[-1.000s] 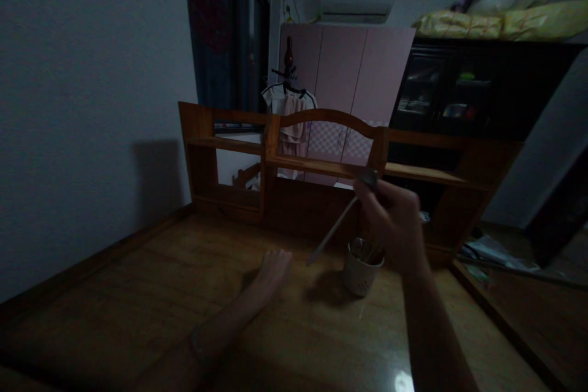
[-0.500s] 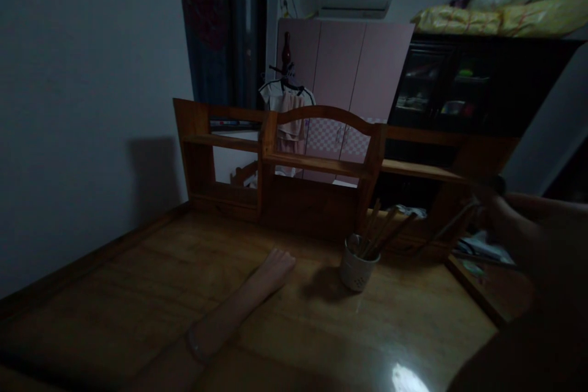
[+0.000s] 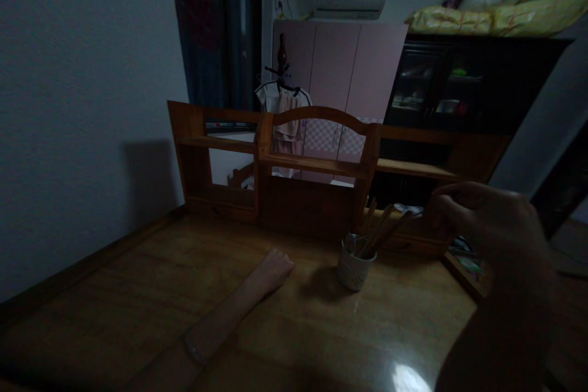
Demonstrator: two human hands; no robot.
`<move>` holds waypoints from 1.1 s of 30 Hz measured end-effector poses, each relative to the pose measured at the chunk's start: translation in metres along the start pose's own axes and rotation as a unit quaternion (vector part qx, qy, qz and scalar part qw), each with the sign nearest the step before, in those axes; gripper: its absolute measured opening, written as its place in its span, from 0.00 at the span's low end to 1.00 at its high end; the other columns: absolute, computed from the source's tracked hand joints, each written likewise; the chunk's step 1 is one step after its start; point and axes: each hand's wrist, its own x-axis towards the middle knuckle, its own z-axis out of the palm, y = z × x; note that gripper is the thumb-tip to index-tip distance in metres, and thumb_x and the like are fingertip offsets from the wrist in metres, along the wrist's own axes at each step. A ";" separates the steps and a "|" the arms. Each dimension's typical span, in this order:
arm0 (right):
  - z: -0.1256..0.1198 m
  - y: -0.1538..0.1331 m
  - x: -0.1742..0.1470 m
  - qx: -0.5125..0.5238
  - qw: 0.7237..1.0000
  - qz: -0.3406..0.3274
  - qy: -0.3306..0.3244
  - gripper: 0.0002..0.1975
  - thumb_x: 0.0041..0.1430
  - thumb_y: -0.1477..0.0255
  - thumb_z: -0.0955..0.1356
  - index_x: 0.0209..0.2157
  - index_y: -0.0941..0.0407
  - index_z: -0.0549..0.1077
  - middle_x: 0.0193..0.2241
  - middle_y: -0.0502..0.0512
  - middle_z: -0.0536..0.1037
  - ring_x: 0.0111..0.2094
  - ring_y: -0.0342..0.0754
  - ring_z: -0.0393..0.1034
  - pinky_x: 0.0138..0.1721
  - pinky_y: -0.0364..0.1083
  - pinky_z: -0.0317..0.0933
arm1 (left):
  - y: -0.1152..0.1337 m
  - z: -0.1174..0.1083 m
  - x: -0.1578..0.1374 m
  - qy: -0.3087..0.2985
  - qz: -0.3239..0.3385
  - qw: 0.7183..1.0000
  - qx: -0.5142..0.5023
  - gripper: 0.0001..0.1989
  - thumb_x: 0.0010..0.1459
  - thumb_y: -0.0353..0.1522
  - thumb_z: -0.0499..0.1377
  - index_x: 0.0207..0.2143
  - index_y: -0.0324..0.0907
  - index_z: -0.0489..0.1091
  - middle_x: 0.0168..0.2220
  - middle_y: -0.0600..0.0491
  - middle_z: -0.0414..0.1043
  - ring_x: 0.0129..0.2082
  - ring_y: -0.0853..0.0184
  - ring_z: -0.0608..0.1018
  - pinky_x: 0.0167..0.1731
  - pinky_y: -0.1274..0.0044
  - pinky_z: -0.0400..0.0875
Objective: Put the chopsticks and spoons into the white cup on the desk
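Observation:
My left hand point(image 3: 274, 268) rests on the wooden desktop point(image 3: 151, 300), its fingers curled under; nothing shows in it. A band circles that wrist. To its right stands a pale cup point(image 3: 353, 272), upright, with several wooden sticks or utensil handles point(image 3: 377, 234) leaning out of it. My right hand point(image 3: 478, 214) is raised above the desk, to the right of the cup, with thumb and fingers pinched together. Its fingertips are close to the end of a dark handle leaning from the cup; whether they touch it I cannot tell. Dim light hides whatever the pinch holds.
A wooden shelf unit point(image 3: 316, 165) runs along the desk's back edge. A white wall point(image 3: 92, 104) borders the left side. Beyond stand a pink wardrobe point(image 3: 335, 61), clothes point(image 3: 287, 110) on a rack and a dark cabinet point(image 3: 459, 86). A raised wooden edge point(image 3: 462, 275) lies at right.
My right hand has moved left, nearer the cup. A thin strand or stick seen trailing from it before no longer shows. My left hand stays on the desk; the view shifts slightly.

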 end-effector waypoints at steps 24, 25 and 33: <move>0.015 -0.012 0.000 -0.083 0.976 -0.042 -0.199 0.11 0.58 0.64 0.65 0.26 0.54 0.72 0.16 0.47 0.73 0.17 0.43 0.68 0.19 0.40 0.55 | -0.006 0.016 0.002 0.015 -0.004 1.000 0.024 0.09 0.56 0.23 0.53 0.32 0.38 0.74 0.32 0.44 0.76 0.35 0.59 0.76 0.35 0.71 0.64; 0.019 -0.014 0.001 -0.070 0.974 -0.049 -0.211 0.11 0.59 0.64 0.64 0.27 0.55 0.72 0.16 0.47 0.74 0.18 0.42 0.69 0.19 0.39 0.56 | -0.007 0.018 0.002 0.015 -0.004 1.000 0.024 0.09 0.55 0.24 0.54 0.32 0.38 0.74 0.32 0.44 0.76 0.35 0.58 0.76 0.35 0.71 0.64; 0.023 -0.019 0.001 -0.052 0.975 -0.066 -0.207 0.12 0.59 0.65 0.64 0.26 0.55 0.71 0.15 0.46 0.73 0.17 0.42 0.69 0.19 0.38 0.56 | -0.009 0.021 0.002 0.019 -0.003 0.999 0.027 0.09 0.56 0.25 0.54 0.33 0.39 0.74 0.32 0.44 0.76 0.36 0.58 0.76 0.36 0.71 0.64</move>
